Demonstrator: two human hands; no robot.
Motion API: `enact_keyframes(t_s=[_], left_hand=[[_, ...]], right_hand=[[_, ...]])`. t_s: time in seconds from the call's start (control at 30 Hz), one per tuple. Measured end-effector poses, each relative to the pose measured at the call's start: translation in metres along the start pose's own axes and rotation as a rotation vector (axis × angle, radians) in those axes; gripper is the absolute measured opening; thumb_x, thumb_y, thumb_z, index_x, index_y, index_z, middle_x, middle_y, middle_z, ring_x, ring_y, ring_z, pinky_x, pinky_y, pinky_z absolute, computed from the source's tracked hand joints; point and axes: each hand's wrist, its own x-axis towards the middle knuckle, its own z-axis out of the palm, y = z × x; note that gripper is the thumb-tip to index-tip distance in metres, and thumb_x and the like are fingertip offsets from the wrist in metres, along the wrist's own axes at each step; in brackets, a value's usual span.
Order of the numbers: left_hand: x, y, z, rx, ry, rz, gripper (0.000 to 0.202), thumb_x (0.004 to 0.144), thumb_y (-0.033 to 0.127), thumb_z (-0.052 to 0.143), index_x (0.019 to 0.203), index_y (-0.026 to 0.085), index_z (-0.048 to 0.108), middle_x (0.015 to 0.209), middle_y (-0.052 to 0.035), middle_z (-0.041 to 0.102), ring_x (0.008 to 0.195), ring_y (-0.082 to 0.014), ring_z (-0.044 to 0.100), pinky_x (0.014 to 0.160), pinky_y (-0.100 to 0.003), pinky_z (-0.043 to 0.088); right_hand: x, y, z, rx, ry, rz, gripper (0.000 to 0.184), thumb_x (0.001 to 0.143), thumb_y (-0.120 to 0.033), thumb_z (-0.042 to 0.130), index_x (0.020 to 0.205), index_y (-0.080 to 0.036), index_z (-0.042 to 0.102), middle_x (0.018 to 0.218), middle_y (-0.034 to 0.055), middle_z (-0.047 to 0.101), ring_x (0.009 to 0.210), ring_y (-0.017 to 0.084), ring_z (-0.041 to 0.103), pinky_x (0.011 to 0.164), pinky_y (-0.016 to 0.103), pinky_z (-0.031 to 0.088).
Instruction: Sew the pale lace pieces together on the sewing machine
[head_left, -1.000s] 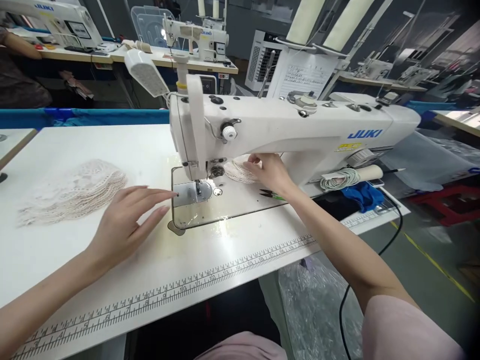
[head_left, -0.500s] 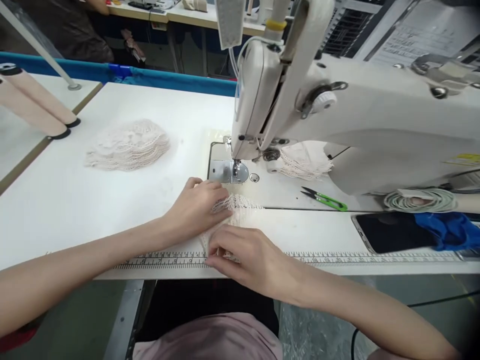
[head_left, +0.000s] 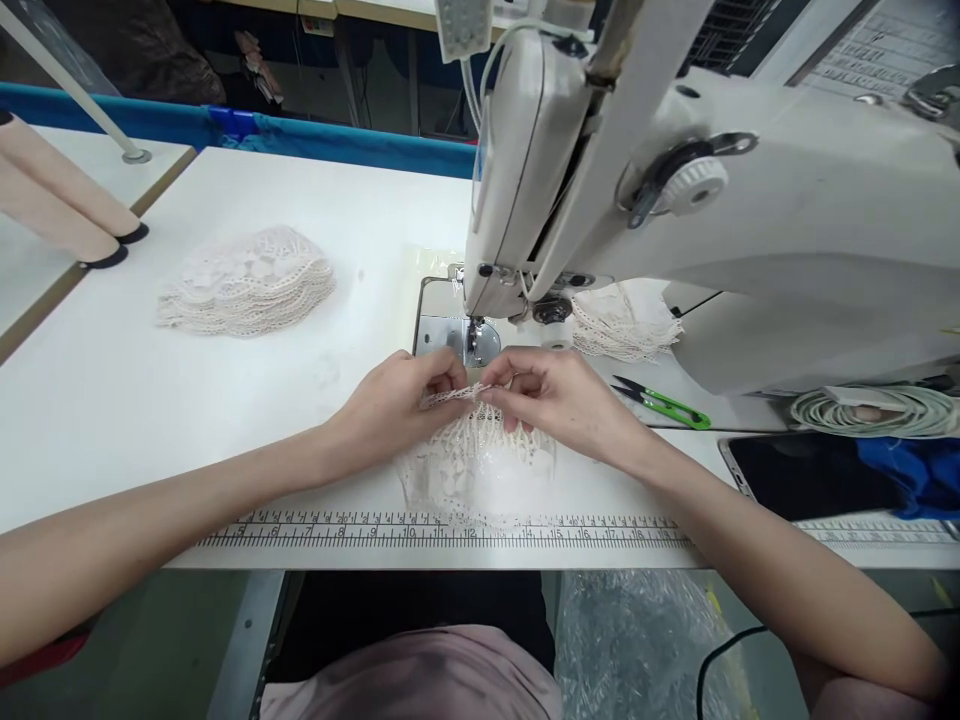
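Note:
A pale lace piece hangs down toward the table's front edge from its upper border, which both hands pinch. My left hand closes thumb and fingers on the border's left part. Close beside it, my right hand is pinched on the same border, its other fingers curled. The fingertips of the two hands almost meet. Just beyond them is the sewing machine's needle and presser foot, over the metal needle plate. The lace lies in front of the plate, apart from the foot.
A stack of lace pieces lies at left; another lace pile sits under the machine arm. Green-handled thread snips, a phone, a blue cloth and a coiled cord are at right. A printed ruler runs along the front edge.
My right hand has moved up and away from the front edge to pinch the lace's upper border beside my left hand. The lace is now spread out below the hands.

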Motion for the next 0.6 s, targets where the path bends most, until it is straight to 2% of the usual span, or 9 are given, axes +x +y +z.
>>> enact_keyframes(t_s=[0.1, 0.17, 0.37, 0.43, 0.6], left_hand=[[0.001, -0.006, 0.005, 0.099, 0.079, 0.071, 0.015, 0.090, 0.028, 0.058, 0.084, 0.022, 0.047, 0.057, 0.0103, 0.038, 0.050, -0.0086, 0.034, 0.052, -0.023, 0.029], [0.000, -0.009, 0.007, 0.134, 0.121, 0.130, 0.013, 0.090, 0.023, 0.057, 0.087, 0.022, 0.045, 0.055, 0.0118, 0.032, 0.048, -0.0084, 0.030, 0.053, -0.022, 0.029], [-0.004, -0.016, 0.008, 0.152, 0.139, 0.179, 0.019, 0.084, 0.012, 0.057, 0.090, 0.023, 0.043, 0.054, 0.0122, 0.030, 0.049, -0.0085, 0.032, 0.053, -0.019, 0.030], [-0.005, -0.017, 0.008, 0.168, 0.145, 0.191, 0.020, 0.084, 0.011, 0.057, 0.090, 0.023, 0.043, 0.055, 0.0117, 0.031, 0.050, -0.0086, 0.033, 0.052, -0.019, 0.030], [-0.005, -0.017, 0.008, 0.210, 0.138, 0.247, 0.016, 0.085, 0.010, 0.052, 0.091, 0.023, 0.044, 0.058, 0.0092, 0.040, 0.055, -0.0106, 0.044, 0.055, -0.020, 0.035]], right_hand=[[0.002, 0.007, 0.001, -0.068, 0.066, -0.118, 0.002, 0.087, -0.021, 0.064, 0.087, -0.019, 0.065, 0.066, -0.0035, 0.066, 0.058, 0.010, 0.063, 0.052, 0.021, 0.048], [0.001, 0.014, 0.005, -0.147, 0.143, -0.236, 0.005, 0.086, -0.020, 0.066, 0.091, -0.019, 0.064, 0.070, -0.0034, 0.066, 0.058, 0.010, 0.062, 0.053, 0.021, 0.049], [-0.002, 0.031, 0.015, -0.318, 0.272, -0.540, 0.010, 0.092, -0.017, 0.058, 0.101, -0.019, 0.060, 0.080, -0.0011, 0.068, 0.058, 0.008, 0.059, 0.054, 0.020, 0.048], [-0.002, 0.032, 0.015, -0.335, 0.274, -0.582, 0.011, 0.092, -0.016, 0.056, 0.102, -0.020, 0.060, 0.079, -0.0014, 0.067, 0.059, 0.008, 0.059, 0.055, 0.020, 0.048], [-0.002, 0.031, 0.014, -0.372, 0.225, -0.576, 0.011, 0.092, -0.016, 0.053, 0.101, -0.019, 0.060, 0.074, -0.0016, 0.065, 0.061, 0.010, 0.059, 0.055, 0.021, 0.047]])
